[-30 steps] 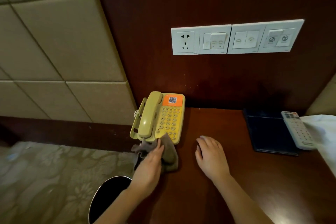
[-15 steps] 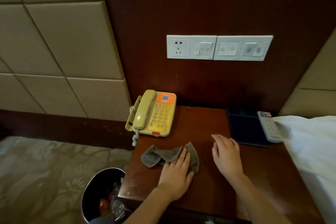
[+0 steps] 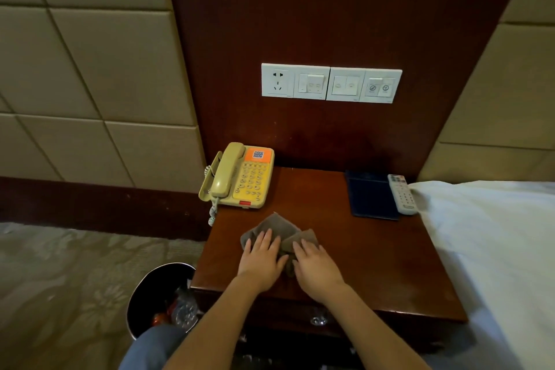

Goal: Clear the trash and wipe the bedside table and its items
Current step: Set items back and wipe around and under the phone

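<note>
A crumpled grey-brown cloth (image 3: 277, 227) lies on the dark wooden bedside table (image 3: 375, 255), near its front left. My left hand (image 3: 262, 260) lies flat on the cloth's left part with straight fingers. My right hand (image 3: 315, 269) presses flat on the cloth's right part, close beside the left hand. A yellow telephone (image 3: 240, 177) with an orange label stands at the table's back left corner. A dark blue folder (image 3: 371, 195) and a white remote control (image 3: 402, 194) lie at the back right.
A black trash bin (image 3: 141, 300) holding trash stands on the carpet left of the table. White bedding (image 3: 495, 249) borders the table's right side. A white socket and switch panel (image 3: 330, 83) is on the wood wall above. A drawer knob (image 3: 318, 321) shows below the front edge.
The left hand drew the cloth back from the telephone toward the table's front. The right hand moved left onto the cloth beside it. The view pulled back.
</note>
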Action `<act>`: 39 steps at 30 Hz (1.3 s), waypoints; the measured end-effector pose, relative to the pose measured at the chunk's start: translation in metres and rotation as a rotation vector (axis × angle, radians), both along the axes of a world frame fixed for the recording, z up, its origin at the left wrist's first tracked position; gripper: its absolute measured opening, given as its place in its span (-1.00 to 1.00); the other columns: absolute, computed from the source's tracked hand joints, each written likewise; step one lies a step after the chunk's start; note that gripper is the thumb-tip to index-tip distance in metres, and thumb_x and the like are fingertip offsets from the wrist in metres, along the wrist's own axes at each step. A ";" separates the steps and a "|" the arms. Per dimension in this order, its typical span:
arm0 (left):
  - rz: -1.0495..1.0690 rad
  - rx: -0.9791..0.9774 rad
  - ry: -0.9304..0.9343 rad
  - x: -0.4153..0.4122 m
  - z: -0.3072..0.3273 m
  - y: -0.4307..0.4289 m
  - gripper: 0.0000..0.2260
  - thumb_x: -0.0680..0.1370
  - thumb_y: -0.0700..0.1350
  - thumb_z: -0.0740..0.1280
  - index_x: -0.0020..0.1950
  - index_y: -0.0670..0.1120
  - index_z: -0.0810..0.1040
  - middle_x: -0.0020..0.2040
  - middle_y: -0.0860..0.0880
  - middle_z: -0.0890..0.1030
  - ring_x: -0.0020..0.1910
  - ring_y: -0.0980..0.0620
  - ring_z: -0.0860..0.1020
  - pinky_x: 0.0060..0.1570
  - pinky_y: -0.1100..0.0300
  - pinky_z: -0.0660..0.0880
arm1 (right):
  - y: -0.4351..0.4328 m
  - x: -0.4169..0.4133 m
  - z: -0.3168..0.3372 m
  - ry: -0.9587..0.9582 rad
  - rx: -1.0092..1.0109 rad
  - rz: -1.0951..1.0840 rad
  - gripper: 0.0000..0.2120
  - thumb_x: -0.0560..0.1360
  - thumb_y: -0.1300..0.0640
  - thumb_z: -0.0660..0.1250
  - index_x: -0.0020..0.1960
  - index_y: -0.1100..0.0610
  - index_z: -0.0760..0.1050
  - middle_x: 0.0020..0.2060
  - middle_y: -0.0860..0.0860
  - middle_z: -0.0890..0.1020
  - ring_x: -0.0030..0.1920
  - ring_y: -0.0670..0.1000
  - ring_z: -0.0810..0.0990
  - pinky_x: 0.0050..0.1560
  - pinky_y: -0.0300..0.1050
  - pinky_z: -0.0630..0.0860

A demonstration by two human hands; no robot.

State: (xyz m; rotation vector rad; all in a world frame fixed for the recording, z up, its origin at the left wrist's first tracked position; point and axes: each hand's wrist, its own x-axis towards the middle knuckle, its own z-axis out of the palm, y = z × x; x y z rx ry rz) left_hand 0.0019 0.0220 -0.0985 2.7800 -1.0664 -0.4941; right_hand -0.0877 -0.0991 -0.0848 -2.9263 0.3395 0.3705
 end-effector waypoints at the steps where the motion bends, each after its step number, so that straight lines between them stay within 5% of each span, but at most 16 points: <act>1: 0.023 -0.039 0.026 0.001 0.000 0.006 -0.51 0.66 0.12 -0.04 0.56 -0.01 0.05 0.58 -0.04 -0.05 0.55 -0.03 -0.10 0.48 -0.02 -0.14 | 0.008 0.003 0.002 -0.004 -0.022 -0.022 -0.53 0.67 0.01 -0.06 0.52 0.18 0.17 0.49 0.15 0.24 0.49 0.10 0.18 0.51 0.05 0.00; 5: 0.116 -0.143 0.056 0.004 0.005 0.026 -0.61 0.66 0.05 0.00 0.47 0.00 0.30 0.54 -0.05 0.18 0.52 -0.05 0.11 0.48 -0.02 0.04 | 0.037 0.022 0.016 0.030 -0.226 -0.024 -0.69 0.61 0.12 0.11 0.27 0.23 0.44 0.14 0.15 0.58 0.19 0.16 0.51 0.40 0.08 0.21; 8: 0.080 -0.092 -0.083 0.002 0.010 0.031 -0.69 0.62 -0.03 0.10 0.35 -0.01 0.40 0.41 -0.05 0.39 0.41 -0.07 0.30 0.38 0.02 0.26 | 0.052 0.034 0.017 -0.069 -0.132 -0.019 -0.66 0.61 0.15 0.11 0.35 0.23 0.33 0.23 0.19 0.51 0.23 0.18 0.47 0.34 0.07 0.28; 11: 0.007 -0.001 -0.147 0.001 0.002 0.031 -0.56 0.65 0.00 0.02 0.53 -0.07 0.14 0.54 -0.07 0.17 0.52 -0.06 0.10 0.49 0.02 0.05 | 0.051 0.026 0.001 -0.105 0.040 -0.060 -0.53 0.67 0.05 -0.05 0.54 0.18 0.09 0.52 0.15 0.15 0.52 0.11 0.10 0.49 0.03 0.05; 13: -0.025 0.038 -0.113 -0.002 -0.006 0.025 -0.51 0.67 0.06 -0.09 0.57 -0.09 -0.05 0.58 -0.06 -0.05 0.55 -0.02 -0.11 0.51 0.02 -0.12 | 0.039 0.015 -0.017 -0.126 0.039 -0.068 -0.37 0.60 -0.15 -0.37 0.58 0.10 -0.06 0.57 0.05 -0.04 0.55 0.01 -0.11 0.51 0.01 -0.15; 16: -0.071 0.036 -0.094 -0.004 -0.012 -0.001 -0.49 0.67 0.07 -0.14 0.57 -0.09 -0.14 0.58 -0.06 -0.15 0.54 -0.01 -0.20 0.50 0.04 -0.19 | 0.009 0.010 -0.033 -0.191 0.002 -0.142 -0.02 0.34 -0.25 -0.69 0.57 0.05 0.03 0.56 0.02 0.03 0.55 0.01 -0.02 0.46 -0.01 -0.18; 18: -0.076 0.033 -0.104 -0.002 -0.012 -0.025 -0.49 0.67 0.07 -0.15 0.57 -0.10 -0.16 0.57 -0.07 -0.17 0.54 -0.02 -0.20 0.49 0.05 -0.21 | -0.011 0.017 -0.041 -0.217 -0.084 -0.200 -0.28 0.58 -0.17 -0.35 0.44 0.07 0.38 0.44 0.07 0.36 0.44 0.07 0.34 0.40 0.03 0.17; 20: -0.060 0.042 -0.111 0.008 -0.013 -0.050 -0.49 0.67 0.06 -0.16 0.56 -0.10 -0.18 0.57 -0.07 -0.19 0.54 -0.03 -0.22 0.48 0.05 -0.22 | -0.028 0.028 -0.042 -0.196 -0.090 -0.271 -0.40 0.55 -0.09 -0.14 0.35 0.09 0.49 0.37 0.10 0.46 0.37 0.08 0.45 0.34 0.05 0.32; 23: -0.040 0.076 -0.103 0.031 -0.013 -0.082 -0.49 0.67 0.05 -0.17 0.56 -0.11 -0.20 0.57 -0.08 -0.22 0.54 -0.04 -0.23 0.49 0.04 -0.22 | -0.050 0.052 -0.041 -0.170 -0.082 -0.256 -0.18 0.40 -0.12 -0.49 0.57 0.10 0.02 0.56 0.10 0.03 0.55 0.07 -0.03 0.50 0.02 -0.12; 25: -0.026 0.091 -0.092 0.050 -0.010 -0.099 -0.50 0.67 0.04 -0.18 0.56 -0.11 -0.21 0.56 -0.08 -0.23 0.54 -0.04 -0.23 0.49 0.03 -0.21 | -0.066 0.072 -0.039 -0.178 -0.085 -0.273 -0.12 0.32 -0.12 -0.58 0.58 0.10 -0.12 0.56 0.08 -0.10 0.55 0.05 -0.16 0.49 0.01 -0.23; 28: -0.007 0.103 -0.091 0.079 -0.008 -0.123 -0.49 0.66 0.04 -0.18 0.56 -0.11 -0.23 0.56 -0.08 -0.25 0.53 -0.04 -0.24 0.50 0.02 -0.20 | -0.088 0.103 -0.038 -0.190 -0.090 -0.266 -0.16 0.36 -0.13 -0.58 0.58 0.10 -0.15 0.56 0.08 -0.12 0.55 0.04 -0.18 0.50 0.01 -0.24; 31: 0.005 0.101 -0.100 0.105 -0.007 -0.142 -0.49 0.66 0.04 -0.19 0.56 -0.10 -0.24 0.56 -0.06 -0.26 0.53 -0.04 -0.26 0.49 0.00 -0.21 | -0.108 0.131 -0.035 -0.165 -0.101 -0.260 -0.43 0.62 -0.08 -0.33 0.57 0.11 -0.15 0.56 0.09 -0.13 0.55 0.05 -0.19 0.52 0.03 -0.22; 39: 0.046 0.046 -0.128 0.175 -0.019 -0.190 -0.50 0.66 0.04 -0.19 0.56 -0.09 -0.21 0.57 -0.07 -0.23 0.53 -0.03 -0.24 0.49 0.00 -0.25 | -0.160 0.202 -0.043 -0.232 -0.118 -0.233 -0.51 0.67 0.02 -0.16 0.57 0.12 -0.04 0.56 0.11 0.02 0.55 0.07 -0.06 0.53 0.02 -0.18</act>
